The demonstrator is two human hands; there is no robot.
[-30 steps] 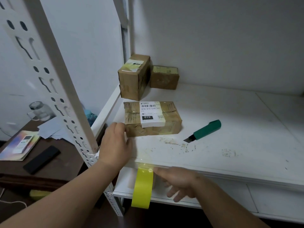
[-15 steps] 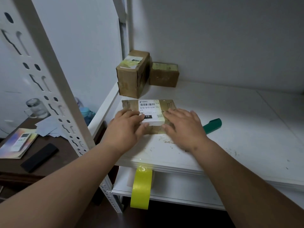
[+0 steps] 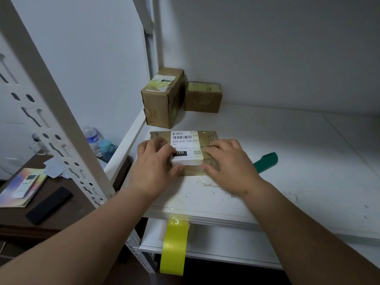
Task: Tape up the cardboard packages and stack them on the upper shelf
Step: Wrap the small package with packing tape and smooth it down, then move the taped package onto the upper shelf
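Both hands on the flat labelled package [image 3: 186,147] near the shelf's [image 3: 298,161] left front: left hand [image 3: 155,165] and right hand [image 3: 230,161] grasp its ends, thumbs curled on the near side; two taped boxes [image 3: 164,97] stand far left, a green cutter [image 3: 266,161] just right

The green cutter [image 3: 266,162] is half hidden behind the right hand [image 3: 229,163], its blade unseen, and both hands cover the flat package's [image 3: 207,136] near corners.
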